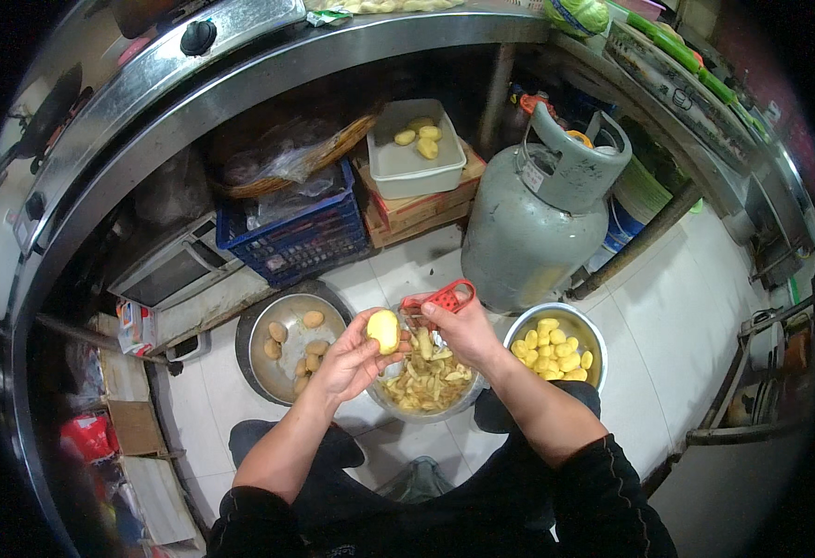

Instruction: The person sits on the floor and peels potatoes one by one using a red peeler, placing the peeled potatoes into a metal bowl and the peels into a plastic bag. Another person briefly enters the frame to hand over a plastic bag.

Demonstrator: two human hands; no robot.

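Note:
My left hand (352,359) holds a potato (383,331) whose pale yellow flesh shows, with some skin along its edge. In my right hand (460,331) is a red peeler (449,298), just to the right of the potato. Both hands hover over a bowl (427,418) heaped with potato peelings (425,383). To the left, a metal basin (289,349) holds several unpeeled brown potatoes (313,319). A steel bowl (594,335) on the right is filled with peeled yellow potatoes (554,349).
A grey gas cylinder (533,237) stands on the tiled floor beyond the bowls. Left of it, a white plastic tub (418,183) with several potatoes rests on cardboard boxes (421,216). A blue crate (296,244) sits beside them. A steel counter (379,38) curves overhead.

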